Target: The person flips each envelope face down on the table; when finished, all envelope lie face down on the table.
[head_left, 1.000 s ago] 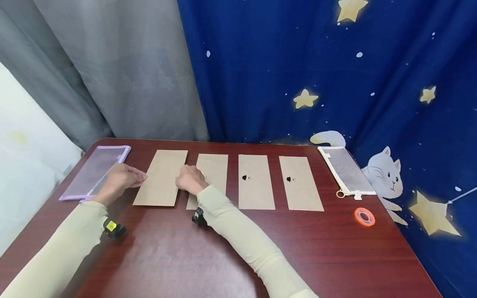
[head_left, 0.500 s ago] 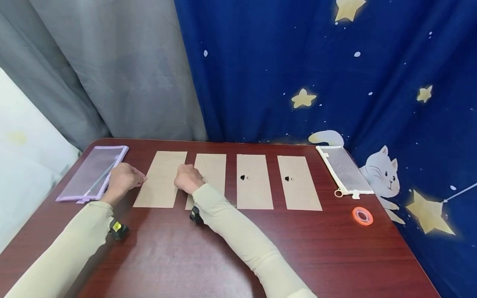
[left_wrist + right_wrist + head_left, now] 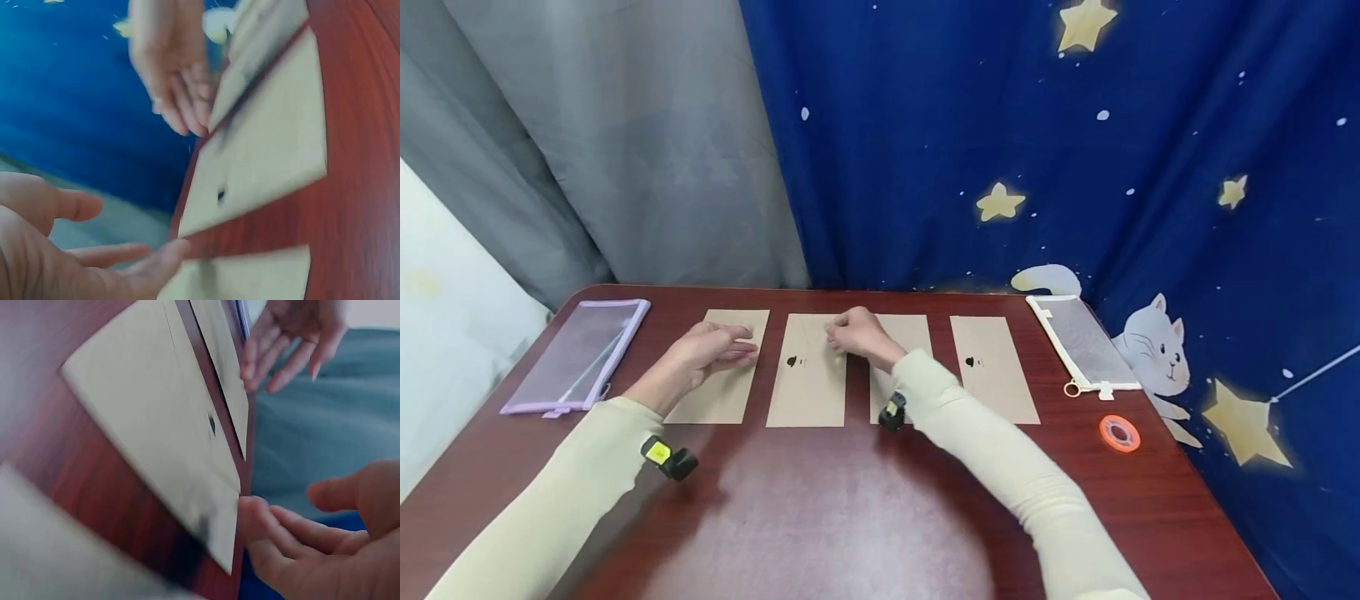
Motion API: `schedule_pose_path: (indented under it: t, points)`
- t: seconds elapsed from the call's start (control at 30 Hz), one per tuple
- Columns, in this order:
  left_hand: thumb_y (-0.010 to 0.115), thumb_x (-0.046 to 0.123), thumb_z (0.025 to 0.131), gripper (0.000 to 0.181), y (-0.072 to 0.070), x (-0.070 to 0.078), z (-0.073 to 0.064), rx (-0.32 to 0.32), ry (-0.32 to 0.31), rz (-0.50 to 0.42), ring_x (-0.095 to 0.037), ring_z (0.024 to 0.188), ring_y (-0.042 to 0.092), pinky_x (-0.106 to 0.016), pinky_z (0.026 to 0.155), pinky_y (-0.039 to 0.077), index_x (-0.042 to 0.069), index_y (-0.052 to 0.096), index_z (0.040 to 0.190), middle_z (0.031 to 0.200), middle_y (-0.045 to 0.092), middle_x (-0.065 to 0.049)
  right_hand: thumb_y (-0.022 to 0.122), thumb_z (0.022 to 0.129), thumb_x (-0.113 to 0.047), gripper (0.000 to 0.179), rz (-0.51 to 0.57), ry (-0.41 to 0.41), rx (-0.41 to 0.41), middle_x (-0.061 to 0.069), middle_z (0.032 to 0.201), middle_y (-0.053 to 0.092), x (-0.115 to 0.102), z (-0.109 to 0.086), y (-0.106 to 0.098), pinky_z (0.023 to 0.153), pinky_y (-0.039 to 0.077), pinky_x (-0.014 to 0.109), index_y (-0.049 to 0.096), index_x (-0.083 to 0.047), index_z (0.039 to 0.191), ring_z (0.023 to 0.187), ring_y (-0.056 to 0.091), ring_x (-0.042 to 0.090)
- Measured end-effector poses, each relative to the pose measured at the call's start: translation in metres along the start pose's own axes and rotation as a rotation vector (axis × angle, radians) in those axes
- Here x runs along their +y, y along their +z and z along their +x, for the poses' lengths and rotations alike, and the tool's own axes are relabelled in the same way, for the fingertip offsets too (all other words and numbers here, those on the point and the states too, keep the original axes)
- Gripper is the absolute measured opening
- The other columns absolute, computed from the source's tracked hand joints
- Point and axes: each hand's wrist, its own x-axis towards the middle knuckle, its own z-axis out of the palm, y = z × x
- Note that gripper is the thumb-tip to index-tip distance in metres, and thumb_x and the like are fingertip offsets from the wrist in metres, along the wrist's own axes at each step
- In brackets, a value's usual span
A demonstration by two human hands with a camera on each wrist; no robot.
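Flat tan kraft-paper rectangles lie in a row across the table. My left hand (image 3: 703, 354) is over the leftmost rectangle (image 3: 711, 408), its fingers loosely extended and holding nothing. Beside that one lies the second rectangle (image 3: 808, 392), printed with a small black hat. My right hand (image 3: 861, 333) hovers between the second and third rectangles, partly covering the third rectangle (image 3: 906, 329). In the right wrist view its thumb stands apart from loosely bent fingers (image 3: 287, 531), with nothing between them. A fourth rectangle (image 3: 1000, 379), also hat-printed, lies to the right of the third.
A purple-edged mesh zip pouch (image 3: 568, 350) lies at the table's left side. On the right are a white-edged mesh zip pouch (image 3: 1086, 342) and an orange ring-shaped roll (image 3: 1120, 433). Curtains (image 3: 880, 167) hang right behind the table's back edge.
My left hand has let go of the leftmost rectangle's left edge and moved right over it. My right hand has moved right, uncovering the second rectangle and its hat print.
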Motion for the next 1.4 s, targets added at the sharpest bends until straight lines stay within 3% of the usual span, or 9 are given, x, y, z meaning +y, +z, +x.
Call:
schedule_pose_path:
  t: [0.23, 0.43, 0.57, 0.67, 0.8, 0.93, 1.13, 1.27, 1.4]
  points:
    - [0.045, 0.027, 0.106, 0.063, 0.026, 0.015, 0.009, -0.035, -0.189, 0.050, -0.036, 0.134, 0.051, -0.040, 0.116, 0.046, -0.005, 0.024, 0.157, 0.155, 0.031, -0.034, 0.051, 0.106, -0.015, 0.045, 0.231, 0.213, -0.221, 0.034, 0.135, 0.058, 0.021, -0.006, -0.034, 0.106, 0.054, 0.041, 0.046, 0.014, 0.140, 0.127, 0.061, 0.038]
    - [0.047, 0.026, 0.105, 0.073, 0.034, 0.020, 0.014, -0.036, -0.212, 0.099, -0.033, 0.125, 0.056, -0.036, 0.106, 0.054, -0.006, 0.009, 0.158, 0.153, 0.032, -0.034, 0.053, 0.105, -0.013, 0.049, 0.518, 0.395, -0.203, 0.037, 0.141, 0.050, 0.027, -0.008, -0.034, 0.112, 0.049, 0.041, 0.040, 0.019, 0.140, 0.133, 0.055, 0.042]
    - [0.047, 0.020, 0.104, 0.067, 0.036, 0.019, 0.017, -0.042, -0.207, 0.124, -0.028, 0.115, 0.061, -0.036, 0.105, 0.055, -0.012, 0.016, 0.155, 0.151, 0.037, -0.031, 0.055, 0.105, -0.015, 0.056, 0.627, 0.452, -0.179, 0.039, 0.141, 0.047, 0.026, -0.006, -0.028, 0.112, 0.049, 0.039, 0.035, 0.021, 0.142, 0.133, 0.054, 0.042]
    - [0.048, 0.015, 0.103, 0.060, 0.037, 0.017, 0.020, -0.049, -0.201, 0.147, -0.024, 0.110, 0.062, -0.036, 0.106, 0.054, -0.014, 0.027, 0.150, 0.146, 0.042, -0.028, 0.054, 0.105, -0.015, 0.056, 0.625, 0.457, -0.174, 0.040, 0.141, 0.047, 0.023, -0.006, -0.026, 0.112, 0.048, 0.040, 0.034, 0.021, 0.142, 0.133, 0.055, 0.042]
    - [0.051, 0.011, 0.101, 0.063, 0.036, 0.015, 0.024, -0.038, -0.205, 0.139, -0.020, 0.105, 0.063, -0.031, 0.100, 0.058, -0.015, 0.022, 0.150, 0.136, 0.048, -0.024, 0.053, 0.105, -0.013, 0.050, 0.595, 0.442, -0.169, 0.038, 0.141, 0.049, 0.021, -0.004, -0.024, 0.112, 0.049, 0.041, 0.039, 0.020, 0.140, 0.133, 0.055, 0.042]
    - [0.050, 0.009, 0.101, 0.055, 0.031, 0.012, 0.028, -0.025, -0.204, 0.107, -0.012, 0.091, 0.065, -0.025, 0.092, 0.060, -0.013, 0.028, 0.146, 0.119, 0.054, -0.016, 0.054, 0.104, -0.007, 0.042, 0.588, 0.410, -0.168, 0.028, 0.121, 0.059, 0.018, -0.001, -0.023, 0.112, 0.049, 0.040, 0.047, 0.016, 0.138, 0.131, 0.057, 0.039]
    - [0.049, 0.004, 0.101, 0.024, 0.027, 0.012, 0.028, -0.027, -0.179, 0.087, -0.005, 0.075, 0.063, -0.019, 0.086, 0.060, -0.009, 0.048, 0.122, 0.093, 0.060, -0.005, 0.058, 0.099, 0.001, 0.034, 0.618, 0.352, -0.129, 0.017, 0.102, 0.065, 0.022, 0.000, -0.022, 0.109, 0.051, 0.037, 0.058, 0.012, 0.132, 0.100, 0.066, 0.025]
    - [0.049, 0.003, 0.102, 0.020, 0.028, 0.014, 0.027, -0.046, -0.166, 0.065, -0.002, 0.070, 0.063, -0.017, 0.081, 0.060, -0.008, 0.053, 0.117, 0.080, 0.063, 0.001, 0.063, 0.094, 0.007, 0.030, 0.654, 0.306, -0.044, 0.011, 0.088, 0.069, 0.029, -0.002, -0.022, 0.096, 0.060, 0.033, 0.064, 0.013, 0.124, 0.079, 0.068, 0.016]
    - [0.047, 0.003, 0.103, 0.032, 0.028, 0.017, 0.025, -0.053, -0.140, 0.004, -0.003, 0.070, 0.065, -0.017, 0.079, 0.060, -0.014, 0.050, 0.130, 0.080, 0.065, 0.001, 0.065, 0.092, 0.009, 0.029, 0.683, 0.266, 0.013, 0.005, 0.081, 0.069, 0.033, -0.003, -0.023, 0.076, 0.063, 0.024, 0.066, 0.011, 0.121, 0.070, 0.066, 0.011]
